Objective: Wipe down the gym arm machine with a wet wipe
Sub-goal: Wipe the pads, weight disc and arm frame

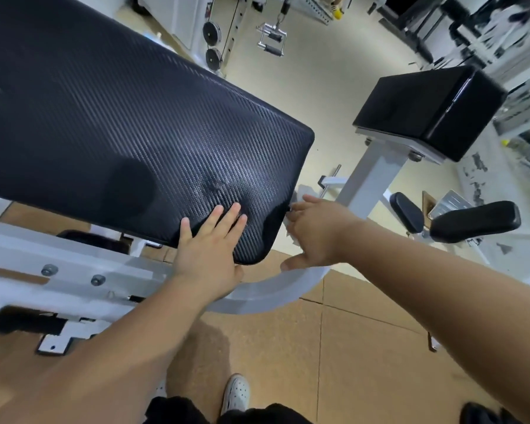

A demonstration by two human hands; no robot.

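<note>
Right hand (314, 237) pinches wet wipe (300, 194) against arm pad (135, 123) side edge; left hand (210, 249) flat, splayed, bracing pad corner. Risk: bunched wipe slips from fingers, edge missed.

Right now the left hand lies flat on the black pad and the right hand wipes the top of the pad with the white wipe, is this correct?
Not quite. The head view shows the right hand pressing the white wipe against the side edge of the black pad, not its top. The left hand does lie flat on it.

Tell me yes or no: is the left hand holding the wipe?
No: the left hand lies flat and empty on the black pad, while the right hand holds the white wipe at the pad's edge.
</note>
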